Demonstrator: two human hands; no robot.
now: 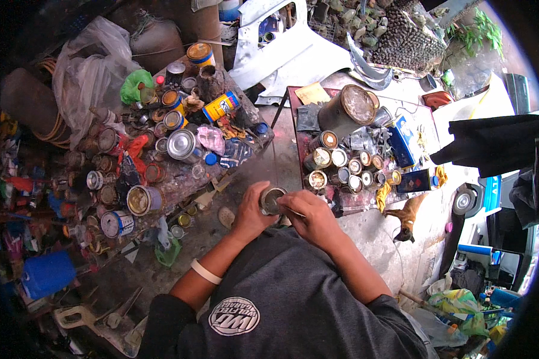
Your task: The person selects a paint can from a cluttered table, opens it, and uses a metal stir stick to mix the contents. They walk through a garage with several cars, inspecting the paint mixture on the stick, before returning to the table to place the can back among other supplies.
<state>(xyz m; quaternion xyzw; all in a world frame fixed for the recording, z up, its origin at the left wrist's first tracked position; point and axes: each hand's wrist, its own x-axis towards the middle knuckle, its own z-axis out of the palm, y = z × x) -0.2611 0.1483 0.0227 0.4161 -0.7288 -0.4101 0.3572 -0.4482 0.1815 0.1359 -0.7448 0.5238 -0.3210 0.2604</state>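
Small tin (272,200) is gripped by left hand (251,210), right hand (310,216) closed over its rim, apparently lid-prying stage; firm counter-hold judged needed for next move.

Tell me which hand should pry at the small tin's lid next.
Right, probably. The right hand sits over the top of the small tin, fingers at its rim, while the left hand wraps its side, steadying it.
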